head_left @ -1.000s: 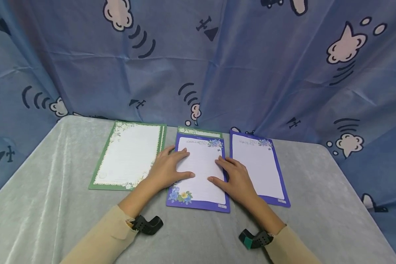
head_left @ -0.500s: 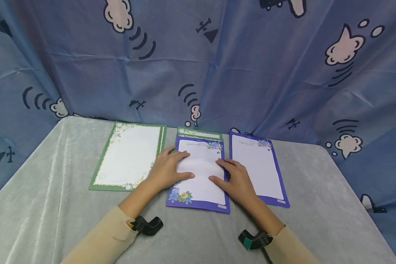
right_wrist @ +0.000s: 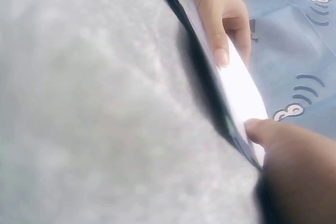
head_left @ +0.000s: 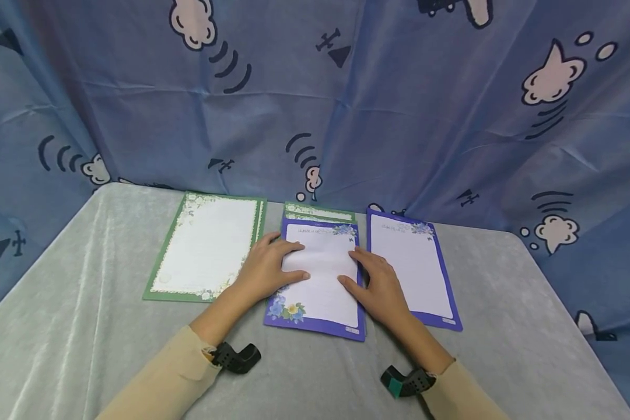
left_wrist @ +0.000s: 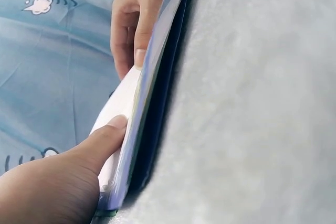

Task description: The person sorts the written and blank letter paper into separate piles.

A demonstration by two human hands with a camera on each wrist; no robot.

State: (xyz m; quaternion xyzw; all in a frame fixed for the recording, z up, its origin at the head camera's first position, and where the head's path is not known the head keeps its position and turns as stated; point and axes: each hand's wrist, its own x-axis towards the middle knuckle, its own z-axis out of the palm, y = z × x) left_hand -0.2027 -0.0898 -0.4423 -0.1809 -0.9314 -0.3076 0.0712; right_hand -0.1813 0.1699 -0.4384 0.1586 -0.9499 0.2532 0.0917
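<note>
A purple-bordered stationery sheet [head_left: 325, 291], printed with blue and yellow flowers, lies uppermost in a small stack at the middle of the table. Green-bordered stationery [head_left: 317, 211] peeks out behind its far edge. My left hand [head_left: 262, 268] holds the stack's left side, thumb and index finger on the white face. At the opposite side, my right hand [head_left: 380, 286] holds the right edge, thumb on top. Several layered edges show in the left wrist view, with a dark shadow under the near edge of the stack [left_wrist: 139, 114]. Some fingers are hidden behind the paper.
To the left lies a green-bordered sheet [head_left: 205, 245], partly under my left forearm. Another purple-bordered sheet [head_left: 415, 262] lies on the right, next to my right hand. Grey velvety cloth [head_left: 84, 326] covers the table, and a blue patterned curtain [head_left: 273, 116] hangs behind it.
The top purple sheet's far edge has shifted slightly toward me, showing more green behind it. My right hand has slid a little to the right. My left hand has barely moved.
</note>
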